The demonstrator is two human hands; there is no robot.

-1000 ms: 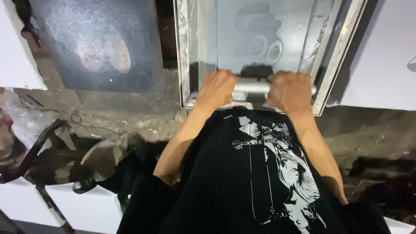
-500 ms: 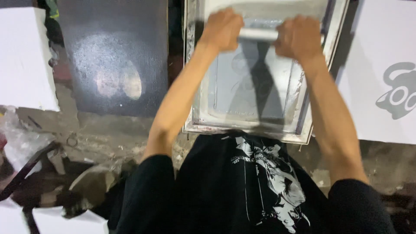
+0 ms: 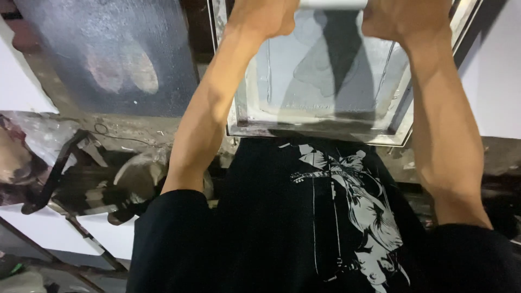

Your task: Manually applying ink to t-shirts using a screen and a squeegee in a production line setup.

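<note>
A pale bar-shaped squeegee handle [image 3: 332, 4] is gripped at the very top edge of the view by both hands, left hand [image 3: 267, 16] clenched on its left end, right hand [image 3: 404, 19] clenched on its right end; only a short strip of the handle is seen between the fists, the rest being cut off by the frame. The handle is held over the far part of a metal-framed printing screen [image 3: 239, 116], which is laid flat on the surface straight in front of the person. Grey mesh with a faint pale pattern is shown inside the frame, and a dark shadow of the tool is cast down its middle. Both forearms are stretched forward across the near rim of the frame. A black shirt with a white graphic print [image 3: 353, 217] is worn, filling the lower centre. A dark grey panel with a lighter worn patch [image 3: 116, 59] is placed to the left of the screen, apart from it. White sheets are seen at the far left [image 3: 16, 87] and far right [image 3: 496, 81] edges. Crumpled plastic and dark metal bars [image 3: 59, 168] are seen at lower left, below the grimy surface [image 3: 146, 135].
</note>
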